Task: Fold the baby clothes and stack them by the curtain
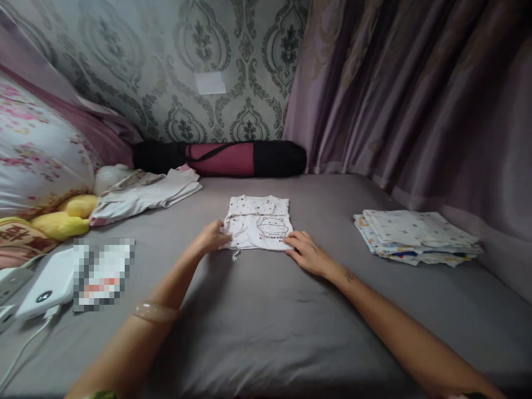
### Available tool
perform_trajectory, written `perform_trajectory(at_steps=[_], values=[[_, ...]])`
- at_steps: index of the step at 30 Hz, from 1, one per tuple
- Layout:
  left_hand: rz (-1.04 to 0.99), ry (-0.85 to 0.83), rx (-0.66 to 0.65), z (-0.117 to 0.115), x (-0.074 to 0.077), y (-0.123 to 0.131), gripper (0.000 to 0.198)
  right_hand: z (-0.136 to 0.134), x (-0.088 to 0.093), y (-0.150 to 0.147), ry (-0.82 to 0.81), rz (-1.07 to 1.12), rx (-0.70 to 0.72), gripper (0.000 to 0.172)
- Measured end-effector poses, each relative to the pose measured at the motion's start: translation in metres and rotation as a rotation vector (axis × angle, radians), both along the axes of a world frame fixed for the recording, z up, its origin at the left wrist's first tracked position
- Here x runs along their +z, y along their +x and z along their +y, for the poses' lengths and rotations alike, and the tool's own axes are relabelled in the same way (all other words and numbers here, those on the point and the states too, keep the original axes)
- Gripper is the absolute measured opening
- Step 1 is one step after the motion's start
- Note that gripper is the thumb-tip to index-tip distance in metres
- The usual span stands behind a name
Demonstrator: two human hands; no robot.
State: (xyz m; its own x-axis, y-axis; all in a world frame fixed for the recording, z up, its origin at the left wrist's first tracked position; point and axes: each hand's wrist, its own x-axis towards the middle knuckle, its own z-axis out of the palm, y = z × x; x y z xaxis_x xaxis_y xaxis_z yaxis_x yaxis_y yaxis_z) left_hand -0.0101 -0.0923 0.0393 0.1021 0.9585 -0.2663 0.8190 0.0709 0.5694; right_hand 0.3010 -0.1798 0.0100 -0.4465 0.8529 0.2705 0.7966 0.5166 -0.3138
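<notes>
A small white baby shirt (pixel 260 227) lies folded on the grey bed sheet (pixel 266 310), its upper part folded into a flat band. It has tiny printed dots, a line-drawn animal with lettering at the right, and a short tie string hanging from its lower edge. My left hand (pixel 213 236) is closed on the shirt's left edge; its fingertips are partly hidden. At the lower right corner, my right hand (pixel 308 252) grips the fabric between fingers and thumb.
A stack of folded printed clothes (pixel 418 235) sits at the right. Pale garments (pixel 145 194) and a yellow plush toy (pixel 68 216) lie at the left. A white power bank (pixel 54 282) with a cable is nearer. A black-and-maroon long bag (pixel 222 159) rests along the wall.
</notes>
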Motion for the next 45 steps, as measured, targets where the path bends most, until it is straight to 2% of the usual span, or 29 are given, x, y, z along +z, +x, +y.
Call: perform_trajectory(at_steps=[5, 11, 13, 16, 19, 22, 25, 27, 29, 32, 34, 39, 45], values=[[-0.157, -0.007, 0.004, -0.009, -0.004, -0.005, 0.077, 0.001, 0.000, -0.001, 0.059, -0.132, 0.041, 0.026], [-0.321, 0.057, -0.167, -0.012, -0.001, -0.023, 0.052, -0.002, 0.000, -0.002, 0.074, -0.240, 0.020, 0.053], [-0.316, 0.050, -0.207, -0.015, 0.003, -0.024, 0.051, -0.001, 0.000, -0.003, 0.090, -0.239, 0.011, 0.053], [-0.254, 0.064, -0.282, -0.020, 0.004, -0.025, 0.054, 0.003, -0.001, -0.004, 0.133, -0.201, -0.012, 0.044], [-0.158, 0.214, -0.372, -0.018, -0.009, -0.028, 0.054, 0.006, -0.003, -0.004, 0.161, -0.132, -0.005, 0.038], [-0.059, 0.455, -0.423, -0.013, -0.028, -0.032, 0.045, 0.008, -0.006, -0.004, 0.136, -0.085, 0.010, 0.038], [0.060, 0.598, -0.441, -0.010, -0.037, -0.032, 0.034, 0.011, -0.007, -0.006, 0.116, -0.077, 0.003, 0.043], [0.142, 0.678, -0.451, -0.010, -0.035, -0.031, 0.034, 0.014, -0.008, -0.007, 0.124, -0.067, 0.003, 0.048], [0.182, 0.721, -0.524, -0.008, -0.030, -0.029, 0.042, 0.017, -0.010, -0.007, 0.124, -0.059, 0.019, 0.053], [0.180, 0.634, -0.735, -0.004, -0.023, -0.030, 0.050, 0.022, -0.014, -0.003, 0.085, -0.077, 0.079, 0.058], [0.178, 0.560, -0.803, 0.000, -0.019, -0.032, 0.051, 0.025, -0.012, 0.003, 0.056, -0.092, 0.117, 0.059], [0.230, 0.581, -0.762, -0.001, -0.005, -0.036, 0.051, 0.024, 0.005, 0.014, 0.040, -0.069, 0.134, 0.062], [0.236, 0.578, -0.800, -0.024, 0.005, -0.038, 0.056, 0.004, 0.021, 0.016, 0.062, -0.052, 0.177, 0.059]])
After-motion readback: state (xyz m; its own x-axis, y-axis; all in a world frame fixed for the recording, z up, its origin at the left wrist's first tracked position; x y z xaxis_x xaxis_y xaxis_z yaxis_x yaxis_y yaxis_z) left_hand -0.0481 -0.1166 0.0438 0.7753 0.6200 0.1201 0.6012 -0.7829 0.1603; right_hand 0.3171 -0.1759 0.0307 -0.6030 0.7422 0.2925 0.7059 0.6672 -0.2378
